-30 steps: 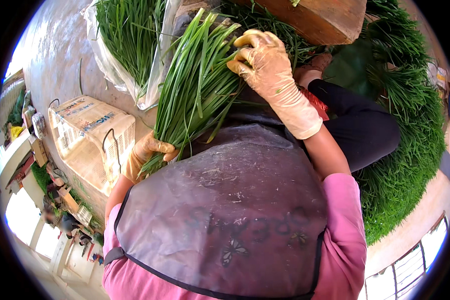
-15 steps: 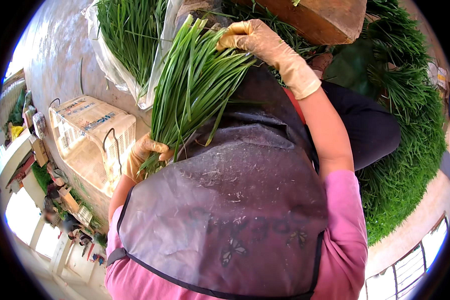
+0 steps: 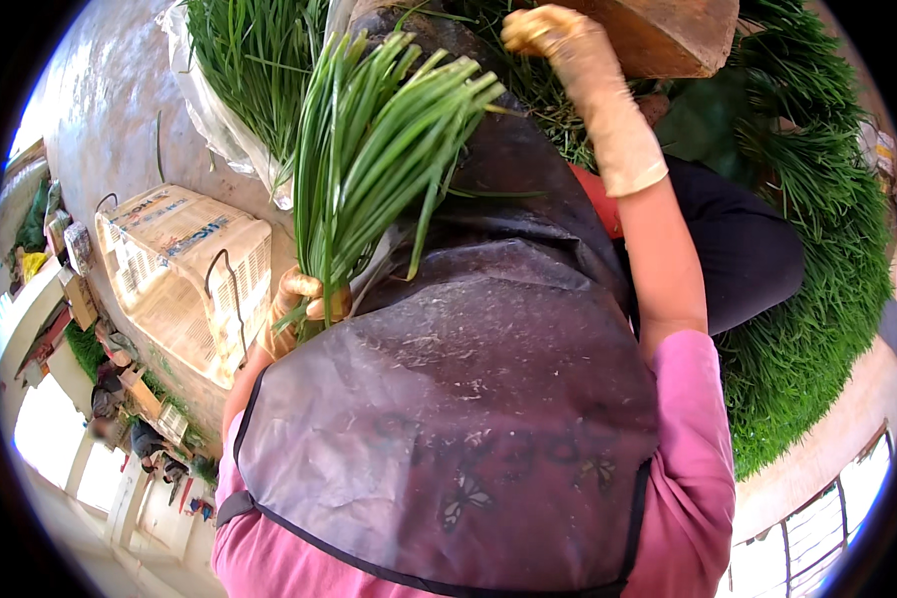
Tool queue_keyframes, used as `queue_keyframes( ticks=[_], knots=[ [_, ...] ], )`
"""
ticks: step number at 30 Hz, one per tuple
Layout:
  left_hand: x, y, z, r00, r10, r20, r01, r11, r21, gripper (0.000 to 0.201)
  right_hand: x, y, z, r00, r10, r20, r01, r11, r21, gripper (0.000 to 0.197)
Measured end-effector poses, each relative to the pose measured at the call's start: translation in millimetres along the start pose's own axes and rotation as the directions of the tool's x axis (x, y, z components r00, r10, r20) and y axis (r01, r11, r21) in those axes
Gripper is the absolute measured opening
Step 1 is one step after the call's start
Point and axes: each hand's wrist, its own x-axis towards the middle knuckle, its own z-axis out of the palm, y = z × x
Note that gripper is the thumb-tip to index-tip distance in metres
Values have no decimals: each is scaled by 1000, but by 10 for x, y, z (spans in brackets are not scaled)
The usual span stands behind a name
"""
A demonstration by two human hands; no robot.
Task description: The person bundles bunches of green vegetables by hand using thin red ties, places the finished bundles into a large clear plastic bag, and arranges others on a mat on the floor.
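Observation:
My gloved left hand (image 3: 307, 299) is closed round the lower end of a bunch of garlic chives (image 3: 369, 169). The long green leaves fan upward, with their paler cut ends at the top. To the upper right, apart from the bunch, my gloved right hand (image 3: 548, 35) hovers over loose green scraps (image 3: 553, 110) beside a wooden block (image 3: 658, 35). Its fingers are curled in and a little blurred; what they hold, if anything, cannot be made out. A dark plastic apron (image 3: 468, 369) covers my front and lap.
A larger heap of chives (image 3: 254, 80) lies on white plastic sheeting (image 3: 209, 110) at the upper left. An upturned cream plastic crate (image 3: 184, 269) with wire handles stands on the floor at left. Piled greens (image 3: 807, 329) line the right side. People (image 3: 145, 439) sit far left.
My right hand has left the chives and moved up and to the right, its fingers curled. The bunch stays in my left hand and now stands more upright, its top ends spread.

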Motion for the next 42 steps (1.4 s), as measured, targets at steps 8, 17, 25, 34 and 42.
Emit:
queue_keyframes(
  ticks=[8,17,25,34,42],
  knots=[
    [180,-85,-136,957,27,290,5,994,-109,48,-388,-337,408,848,326,417,-381,923,53,28],
    [244,-141,-123,903,34,429,38,987,-158,47,-93,476,-449,930,366,18,-215,586,-781,48],
    [319,-146,-156,848,35,529,68,982,-174,47,-340,-174,309,980,-146,132,196,781,-593,27],
    [404,-84,-194,798,34,602,93,979,-179,46,-402,54,449,941,-163,297,316,740,-594,37],
    [458,27,-195,765,11,644,122,979,-162,46,-206,355,-269,994,-81,-79,-15,594,-804,44]
  ],
)
